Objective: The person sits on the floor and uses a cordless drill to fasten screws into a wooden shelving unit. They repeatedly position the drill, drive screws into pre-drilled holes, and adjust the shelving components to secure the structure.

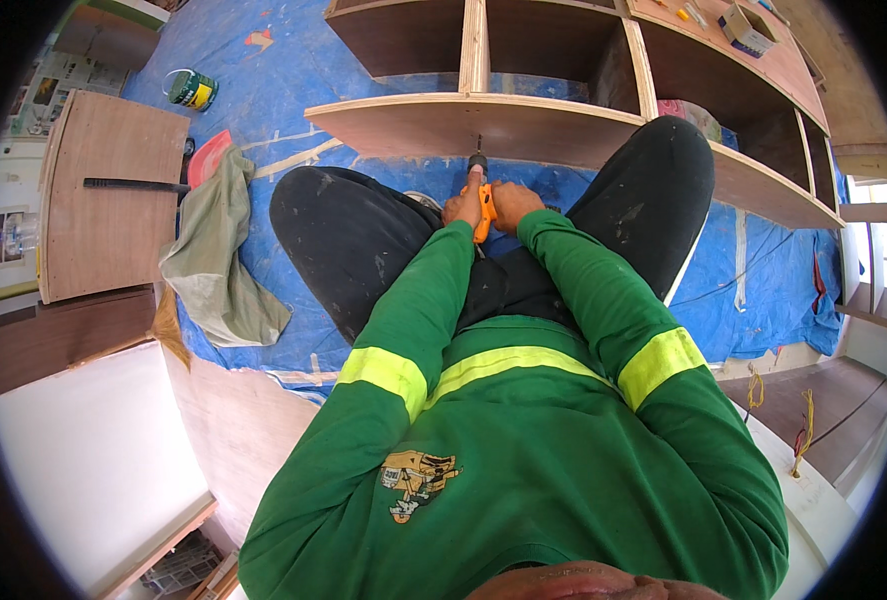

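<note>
Between my knees, my left hand [459, 204] and my right hand [512, 204] are both closed round an orange power drill [484, 214]. The left hand wraps its front part, just behind the dark chuck [477, 161]. The right fingers press in from the other side; part of the handle is hidden by them. A thin bit points away from me and its tip meets the brown face of a long plywood panel [393, 127]. That panel is the near side of an open wooden cabinet frame [474, 45] with several compartments, lying across the floor.
Blue sheeting [273, 110] covers the floor. At left are a green paint can [191, 90], a greyish cloth [213, 250], a red object [210, 158] and a wooden box unit [113, 195]. A small cardboard box [748, 32] sits on the cabinet. Yellow wires [806, 425] stick up at right.
</note>
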Demonstrator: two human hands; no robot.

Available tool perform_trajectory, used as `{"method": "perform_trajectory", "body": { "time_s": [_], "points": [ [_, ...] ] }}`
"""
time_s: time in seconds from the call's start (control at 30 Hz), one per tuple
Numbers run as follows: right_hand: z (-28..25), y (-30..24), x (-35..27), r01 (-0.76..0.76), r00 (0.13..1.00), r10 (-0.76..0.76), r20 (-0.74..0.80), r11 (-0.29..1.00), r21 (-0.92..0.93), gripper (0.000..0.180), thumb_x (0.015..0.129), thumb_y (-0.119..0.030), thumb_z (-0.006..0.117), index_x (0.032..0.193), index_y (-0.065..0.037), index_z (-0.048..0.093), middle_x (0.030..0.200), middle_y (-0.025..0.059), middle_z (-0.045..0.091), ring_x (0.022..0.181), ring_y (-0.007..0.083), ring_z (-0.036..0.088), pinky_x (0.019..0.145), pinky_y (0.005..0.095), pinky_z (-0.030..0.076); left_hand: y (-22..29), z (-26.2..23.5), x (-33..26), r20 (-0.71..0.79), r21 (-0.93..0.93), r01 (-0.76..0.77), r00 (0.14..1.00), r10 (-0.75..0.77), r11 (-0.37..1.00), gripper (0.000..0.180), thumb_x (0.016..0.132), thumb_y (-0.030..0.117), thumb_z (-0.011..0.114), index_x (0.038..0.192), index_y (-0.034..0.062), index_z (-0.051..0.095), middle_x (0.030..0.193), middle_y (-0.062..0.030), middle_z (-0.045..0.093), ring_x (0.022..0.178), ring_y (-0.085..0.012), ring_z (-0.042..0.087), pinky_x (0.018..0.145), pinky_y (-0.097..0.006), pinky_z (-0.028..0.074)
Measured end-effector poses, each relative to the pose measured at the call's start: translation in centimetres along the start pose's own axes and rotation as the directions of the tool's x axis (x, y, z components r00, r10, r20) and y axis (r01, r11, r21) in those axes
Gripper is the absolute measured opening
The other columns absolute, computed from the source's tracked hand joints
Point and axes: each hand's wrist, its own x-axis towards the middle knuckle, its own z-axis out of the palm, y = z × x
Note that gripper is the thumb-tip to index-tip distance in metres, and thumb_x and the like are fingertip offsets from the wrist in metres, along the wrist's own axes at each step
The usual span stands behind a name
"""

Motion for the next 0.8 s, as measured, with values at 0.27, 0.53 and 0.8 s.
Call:
{"method": "perform_trajectory", "body": {
  "time_s": [0.27,0.53,0.8],
  "points": [
    [-0.8,-0.5,-0.1,0.006,1.000,-0.006,0.019,1.000,0.009,0.053,0.075,-0.013,0.087,0.121,0.000,0.065,0.114,0.0244,0.075,0.108,0.0429,0.073,0.093,0.0504,0.061,0.0,-0.3,0.4,0.014,0.007,-0.007,1.000,0.007,1.000,0.127,0.085,0.100,0.026,0.132,-0.0098,0.069,0.137,-0.0349,0.065,0.137,-0.0441,0.058,0.116,-0.047,0.041],
    [-1.3,0.0,0.2,0.016,0.999,-0.017,0.034,1.000,0.024,0.052,0.075,-0.012,0.086,0.121,-0.001,0.066,0.114,0.0238,0.076,0.110,0.0426,0.073,0.094,0.0502,0.060,0.5,-0.1,0.6,0.014,-0.017,0.007,1.000,-0.007,1.000,0.126,0.085,0.099,0.028,0.132,-0.0106,0.069,0.138,-0.0346,0.064,0.138,-0.0437,0.057,0.115,-0.046,0.041],
    [-1.7,-0.4,0.4,0.019,0.999,-0.018,0.033,0.999,-0.048,0.052,0.075,-0.009,0.085,0.123,0.001,0.067,0.114,0.0232,0.076,0.109,0.0412,0.074,0.093,0.0482,0.061,-0.8,1.3,2.5,0.063,-0.150,0.026,0.998,-0.017,0.988,0.125,0.085,0.099,0.030,0.136,-0.0088,0.067,0.140,-0.0351,0.062,0.138,-0.0453,0.056,0.115,-0.047,0.041]
  ]
}}
